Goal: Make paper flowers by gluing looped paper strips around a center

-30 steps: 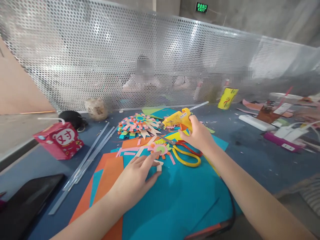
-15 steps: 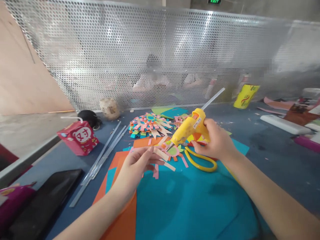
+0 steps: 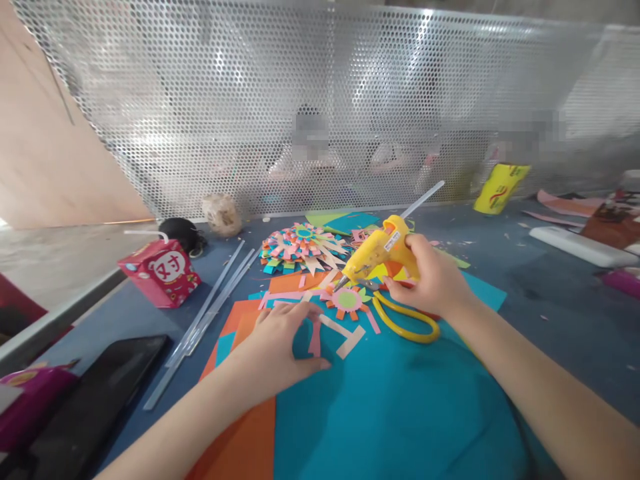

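Red carton [image 3: 163, 272], left of the glue gun [image 3: 380, 250]: character "对". Label [image 3: 393, 241] on the glue gun: illegible. Yellow can [image 3: 501, 189], right of the glue gun: lettering illegible.

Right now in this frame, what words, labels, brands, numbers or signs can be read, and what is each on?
"对": on the red drink box.
Yellow glue gun: white label, too small to read.
Yellow container: print too blurred to read.
I can read no other text.
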Available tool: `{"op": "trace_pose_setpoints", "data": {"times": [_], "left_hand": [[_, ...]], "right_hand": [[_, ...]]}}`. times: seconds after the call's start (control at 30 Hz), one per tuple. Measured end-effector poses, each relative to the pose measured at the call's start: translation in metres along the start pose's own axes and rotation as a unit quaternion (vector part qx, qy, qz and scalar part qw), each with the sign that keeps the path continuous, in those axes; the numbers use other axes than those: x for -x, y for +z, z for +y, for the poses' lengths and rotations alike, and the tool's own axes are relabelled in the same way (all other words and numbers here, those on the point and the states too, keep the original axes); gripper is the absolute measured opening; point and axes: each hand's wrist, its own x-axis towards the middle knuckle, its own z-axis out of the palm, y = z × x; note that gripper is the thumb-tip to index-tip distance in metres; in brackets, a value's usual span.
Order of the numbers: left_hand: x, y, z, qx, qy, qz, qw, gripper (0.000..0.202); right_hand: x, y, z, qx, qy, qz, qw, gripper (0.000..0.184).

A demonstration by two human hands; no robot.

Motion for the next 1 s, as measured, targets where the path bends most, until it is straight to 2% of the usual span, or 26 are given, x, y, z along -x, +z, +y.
{"op": "trace_pose_setpoints", "data": {"times": [0.13, 0.3, 0.4, 0.47, 0.57, 0.67, 0.83, 1.0], "left_hand": [[-0.0058, -0.0002, -0.0062, -0.005, 0.028, -0.008, 1.000, 0.026], [-0.0067, -0.0011, -0.0031, 0.097, 0.003, 0.012, 0.995, 0.016], [-0.0064, -0.0032, -0.0004, 0.168, -0.012, 0.022, 0.985, 0.019], [-0.0076, -0.0040, 0.0005, 0.254, -0.046, -0.002, 0.966, 0.025], [-0.0102, -0.0040, 0.0009, 0.403, -0.085, -0.032, 0.911, 0.032], [-0.0111, -0.0026, 0.0012, 0.466, -0.093, -0.025, 0.879, 0.031], [-0.0101, 0.0007, 0.0029, 0.476, -0.109, -0.026, 0.872, 0.028], [-0.0093, 0.0005, 0.0020, 0.406, -0.076, -0.012, 0.910, 0.028]], "right_hand": [[-0.0004, 0.0009, -0.0003, -0.007, 0.007, -0.008, 1.000, 0.032], [-0.0010, 0.0005, -0.0001, -0.016, 0.017, -0.014, 1.000, 0.032], [-0.0003, 0.0011, -0.0008, -0.013, 0.017, -0.009, 1.000, 0.033], [0.0006, 0.0014, -0.0018, -0.010, 0.013, -0.008, 1.000, 0.033], [0.0018, 0.0011, -0.0026, -0.009, 0.002, -0.006, 1.000, 0.034], [0.0027, 0.0006, -0.0016, -0.014, -0.030, -0.001, 0.999, 0.035], [0.0045, 0.0018, 0.0007, 0.011, -0.099, 0.002, 0.995, 0.036], [0.0049, 0.0020, 0.0011, 0.015, -0.147, 0.015, 0.989, 0.034]]}}
